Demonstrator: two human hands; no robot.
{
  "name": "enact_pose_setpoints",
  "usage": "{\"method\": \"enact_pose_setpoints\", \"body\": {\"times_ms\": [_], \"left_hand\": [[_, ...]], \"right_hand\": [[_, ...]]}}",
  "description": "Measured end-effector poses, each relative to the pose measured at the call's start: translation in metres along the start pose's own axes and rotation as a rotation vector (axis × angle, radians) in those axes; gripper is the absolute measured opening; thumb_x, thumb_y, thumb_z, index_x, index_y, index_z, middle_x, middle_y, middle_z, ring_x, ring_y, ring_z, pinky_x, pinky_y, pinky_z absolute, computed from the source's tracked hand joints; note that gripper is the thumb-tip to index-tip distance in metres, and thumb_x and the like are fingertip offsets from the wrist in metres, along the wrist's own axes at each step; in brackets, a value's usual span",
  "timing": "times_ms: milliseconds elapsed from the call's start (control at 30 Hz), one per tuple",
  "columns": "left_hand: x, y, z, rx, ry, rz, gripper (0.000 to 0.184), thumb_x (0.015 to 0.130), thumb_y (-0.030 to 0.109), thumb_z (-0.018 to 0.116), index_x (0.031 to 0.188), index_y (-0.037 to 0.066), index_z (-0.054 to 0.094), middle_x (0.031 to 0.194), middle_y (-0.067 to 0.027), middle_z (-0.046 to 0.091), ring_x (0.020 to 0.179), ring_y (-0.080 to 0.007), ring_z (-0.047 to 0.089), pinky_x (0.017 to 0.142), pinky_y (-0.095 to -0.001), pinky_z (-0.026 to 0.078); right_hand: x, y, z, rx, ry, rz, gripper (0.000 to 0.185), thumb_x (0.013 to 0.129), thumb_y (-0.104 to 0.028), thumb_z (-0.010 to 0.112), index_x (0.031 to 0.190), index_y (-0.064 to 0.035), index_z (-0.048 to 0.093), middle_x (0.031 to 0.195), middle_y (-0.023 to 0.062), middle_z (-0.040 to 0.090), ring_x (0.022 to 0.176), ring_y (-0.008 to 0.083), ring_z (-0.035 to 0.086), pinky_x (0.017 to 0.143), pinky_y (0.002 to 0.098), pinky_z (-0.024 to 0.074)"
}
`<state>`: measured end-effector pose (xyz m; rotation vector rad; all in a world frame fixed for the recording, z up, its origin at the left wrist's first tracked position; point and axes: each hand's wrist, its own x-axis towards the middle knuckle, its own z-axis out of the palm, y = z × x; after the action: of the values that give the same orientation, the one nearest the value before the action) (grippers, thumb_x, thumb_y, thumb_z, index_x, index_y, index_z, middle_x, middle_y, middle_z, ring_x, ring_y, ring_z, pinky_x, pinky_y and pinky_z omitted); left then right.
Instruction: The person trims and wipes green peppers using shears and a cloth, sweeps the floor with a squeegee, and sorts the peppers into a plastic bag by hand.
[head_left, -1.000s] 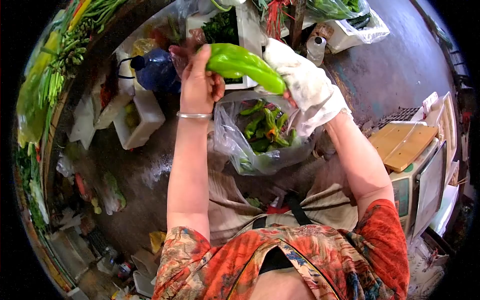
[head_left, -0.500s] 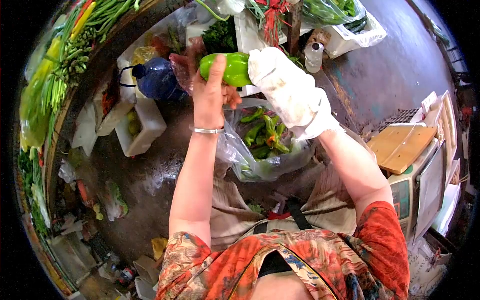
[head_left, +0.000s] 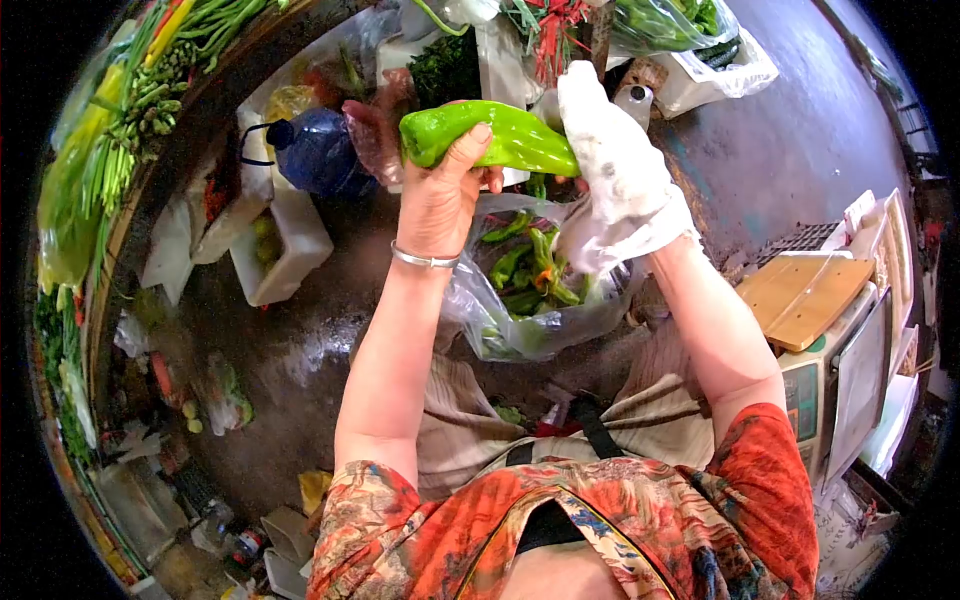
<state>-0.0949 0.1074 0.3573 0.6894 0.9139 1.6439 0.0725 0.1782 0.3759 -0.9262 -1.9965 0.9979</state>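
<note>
In the head view, your left hand (head_left: 448, 195)'s grip is closed around a big green pepper (head_left: 520, 135). Your right hand (head_left: 612, 145), draped in white cloth (head_left: 630, 195), meets its narrow end; I cannot tell that grip's state. The pepper is near the far edge of an open plastic bag (head_left: 480, 318) holding smaller peppers (head_left: 530, 272).

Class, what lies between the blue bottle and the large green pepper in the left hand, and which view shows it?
A pinkish plastic bag, seen in the head view between the blue bottle and the large green pepper.
</note>
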Motion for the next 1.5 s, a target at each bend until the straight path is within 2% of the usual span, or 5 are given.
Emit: {"method": "enact_pose_setpoints", "body": {"times_ms": [700, 900, 1167, 1267, 1500], "left_hand": [[-0.002, -0.009, 0.006, 0.178, -0.056, 0.07, 0.058, 0.076, -0.004, 0.071, 0.125, 0.009, 0.044, 0.112, -0.0066, 0.059, 0.101, -0.0168, 0.058, 0.09, -0.0328, 0.047], [-0.011, -0.027, 0.017, 0.601, -0.223, -0.052, 0.07, 0.07, 0.008, 0.074, 0.131, 0.002, 0.039, 0.122, -0.0085, 0.052, 0.111, -0.0202, 0.049, 0.101, -0.0342, 0.036], [-0.02, -0.002, 0.012, 0.298, -0.373, -0.211, 0.065, 0.071, 0.009, 0.07, 0.129, 0.003, 0.044, 0.12, -0.0077, 0.054, 0.111, -0.0182, 0.051, 0.098, -0.0337, 0.039], [-0.017, -0.006, 0.004, 0.204, -0.447, -0.273, 0.063, 0.072, 0.008, 0.07, 0.129, 0.004, 0.045, 0.118, -0.0077, 0.056, 0.108, -0.0189, 0.054, 0.096, -0.0338, 0.04], [-0.012, -0.004, 0.013, 0.368, -0.292, -0.136, 0.067, 0.073, 0.01, 0.074, 0.131, 0.004, 0.042, 0.11, -0.0075, 0.059, 0.102, -0.0187, 0.057, 0.092, -0.0335, 0.043]], "right_hand": [[-0.002, 0.017, -0.016, -0.612, 0.097, -0.517, 0.055, 0.077, -0.008, 0.054, 0.131, -0.0023, 0.044, 0.131, 0.0202, 0.048, 0.126, 0.0346, 0.042, 0.107, 0.0392, 0.0325], [-0.02, -0.06, -0.03, -0.815, -0.365, 0.128, 0.038, 0.075, -0.013, 0.063, 0.11, 0.0037, 0.06, 0.098, 0.0136, 0.064, 0.095, 0.0243, 0.061, 0.086, 0.0312, 0.0465], [-0.014, 0.021, -0.022, -0.403, -0.062, -0.649, 0.035, 0.084, -0.013, 0.057, 0.117, -0.0016, 0.056, 0.118, 0.0132, 0.059, 0.11, 0.0257, 0.056, 0.097, 0.0332, 0.0427], [-0.005, 0.021, 0.0, 1.006, -0.169, 0.289, 0.033, 0.097, -0.026, 0.045, 0.116, 0.0, 0.052, 0.107, 0.0093, 0.06, 0.1, 0.0209, 0.057, 0.09, 0.0331, 0.0447], [-0.004, 0.003, -0.015, 0.582, -0.217, 0.148, 0.039, 0.09, -0.008, 0.049, 0.127, -0.0011, 0.038, 0.116, 0.01, 0.051, 0.108, 0.0179, 0.05, 0.097, 0.0306, 0.0384]]}}
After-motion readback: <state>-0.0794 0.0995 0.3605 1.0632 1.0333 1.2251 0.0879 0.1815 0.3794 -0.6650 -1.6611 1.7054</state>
